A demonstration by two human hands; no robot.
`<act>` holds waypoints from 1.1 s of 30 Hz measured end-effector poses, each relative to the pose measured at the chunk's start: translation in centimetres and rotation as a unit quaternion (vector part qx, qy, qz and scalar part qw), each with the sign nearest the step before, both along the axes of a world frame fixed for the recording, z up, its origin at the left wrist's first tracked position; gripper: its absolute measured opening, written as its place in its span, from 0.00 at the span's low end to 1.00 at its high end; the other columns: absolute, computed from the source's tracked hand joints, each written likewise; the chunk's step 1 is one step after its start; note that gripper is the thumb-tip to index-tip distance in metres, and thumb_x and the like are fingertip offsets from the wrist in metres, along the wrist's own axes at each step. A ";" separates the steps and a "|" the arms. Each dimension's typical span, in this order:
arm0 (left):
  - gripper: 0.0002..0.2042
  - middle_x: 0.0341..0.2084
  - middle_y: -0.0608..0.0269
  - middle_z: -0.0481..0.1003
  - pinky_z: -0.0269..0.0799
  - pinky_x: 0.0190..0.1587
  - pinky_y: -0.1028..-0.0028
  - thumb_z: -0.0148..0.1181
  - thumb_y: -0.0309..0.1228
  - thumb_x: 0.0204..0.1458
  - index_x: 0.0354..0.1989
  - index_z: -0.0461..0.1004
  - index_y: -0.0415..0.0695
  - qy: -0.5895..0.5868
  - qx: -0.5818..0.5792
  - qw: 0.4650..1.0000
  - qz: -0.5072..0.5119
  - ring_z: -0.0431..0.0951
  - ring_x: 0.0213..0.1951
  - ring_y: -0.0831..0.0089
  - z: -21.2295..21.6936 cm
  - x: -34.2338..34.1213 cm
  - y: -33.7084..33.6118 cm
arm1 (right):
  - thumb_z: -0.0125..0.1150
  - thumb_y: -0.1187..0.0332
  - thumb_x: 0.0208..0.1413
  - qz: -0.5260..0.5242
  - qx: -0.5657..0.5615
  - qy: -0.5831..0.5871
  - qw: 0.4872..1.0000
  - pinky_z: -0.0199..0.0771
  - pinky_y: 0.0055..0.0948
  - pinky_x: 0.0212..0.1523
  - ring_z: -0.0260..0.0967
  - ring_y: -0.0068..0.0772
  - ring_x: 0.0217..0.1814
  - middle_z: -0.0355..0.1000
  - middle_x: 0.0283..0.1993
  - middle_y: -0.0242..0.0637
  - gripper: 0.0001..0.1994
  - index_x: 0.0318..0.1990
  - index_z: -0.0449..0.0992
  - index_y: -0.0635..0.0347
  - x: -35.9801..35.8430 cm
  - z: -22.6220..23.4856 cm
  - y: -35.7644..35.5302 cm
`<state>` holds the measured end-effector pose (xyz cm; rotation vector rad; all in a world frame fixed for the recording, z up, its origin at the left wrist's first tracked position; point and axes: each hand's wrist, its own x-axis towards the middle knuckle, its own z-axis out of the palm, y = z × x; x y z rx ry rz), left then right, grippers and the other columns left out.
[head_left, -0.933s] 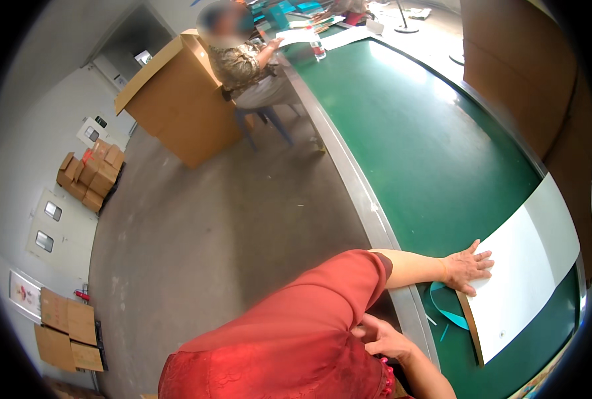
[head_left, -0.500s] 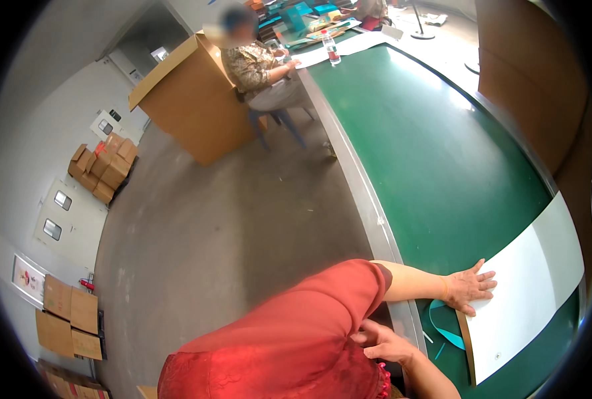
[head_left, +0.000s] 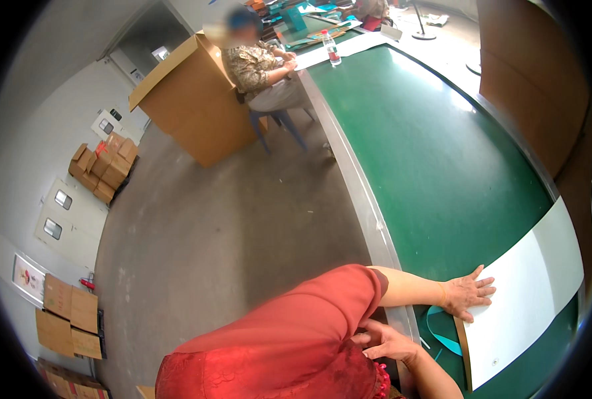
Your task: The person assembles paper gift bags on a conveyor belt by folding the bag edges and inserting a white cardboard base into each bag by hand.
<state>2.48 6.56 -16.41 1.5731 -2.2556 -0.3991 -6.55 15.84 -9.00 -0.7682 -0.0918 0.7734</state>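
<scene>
Spanning concrete rm: green table [head_left: 442,166], maybe felt.

Matt white paper sheet [head_left: 528,292] lies on a smooth green table [head_left: 442,166] edged in dull metal.

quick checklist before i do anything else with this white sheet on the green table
1. Left hand flat on the white sheet, fingers spread: ok.
2. Right hand off the sheet, at the red garment by the table edge: not ok for a two-hand move.
3. Sheet lying flat on the green table: ok.
4. Teal strip beside the sheet's near edge, whether tucked under it: cannot tell.
5. Seated person at the table's far end, well away: ok.
</scene>
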 end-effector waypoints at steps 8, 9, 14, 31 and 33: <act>0.33 0.67 0.52 0.51 0.28 0.66 0.41 0.53 0.54 0.49 0.60 0.64 0.46 0.000 -0.007 1.000 0.001 0.41 0.70 0.56 -0.3 0.0 0.0 | 0.59 0.81 0.41 -0.048 -0.088 -0.058 0.993 0.69 0.29 0.49 0.68 0.28 0.50 0.69 0.52 0.35 0.31 0.58 0.62 0.63 -0.1 -1.0 2.3; 0.33 0.67 0.52 0.51 0.28 0.66 0.41 0.53 0.54 0.49 0.60 0.64 0.46 -0.006 -0.008 1.000 0.002 0.41 0.70 0.56 -0.4 -0.1 0.0 | 0.60 0.81 0.42 -0.059 -0.127 -0.090 0.986 0.70 0.28 0.48 0.69 0.27 0.49 0.70 0.49 0.36 0.29 0.56 0.63 0.64 0.0 -0.5 1.8; 0.32 0.67 0.52 0.51 0.29 0.66 0.42 0.52 0.54 0.51 0.61 0.63 0.47 -0.021 -0.006 1.000 0.001 0.42 0.70 0.57 0.2 0.0 0.2 | 0.66 0.77 0.46 -0.112 -0.297 -0.102 0.943 0.71 0.26 0.46 0.72 0.25 0.44 0.75 0.39 0.37 0.18 0.46 0.72 0.65 -1.2 3.9 -1.8; 0.32 0.65 0.53 0.53 0.30 0.66 0.42 0.54 0.53 0.49 0.59 0.65 0.48 -0.002 -0.016 1.000 0.003 0.43 0.70 0.57 0.3 0.0 0.2 | 0.68 0.56 0.45 -0.096 -0.131 -0.068 0.984 0.67 0.26 0.48 0.68 0.25 0.45 0.70 0.44 0.37 0.27 0.47 0.67 0.66 -5.6 0.7 0.2; 0.32 0.65 0.53 0.53 0.30 0.66 0.42 0.54 0.53 0.49 0.59 0.65 0.47 -0.004 -0.021 1.000 0.002 0.43 0.70 0.57 0.3 0.0 0.2 | 0.70 0.58 0.44 -0.089 -0.091 0.012 0.992 0.67 0.25 0.47 0.68 0.24 0.45 0.71 0.43 0.35 0.29 0.49 0.66 0.66 -6.4 0.1 0.0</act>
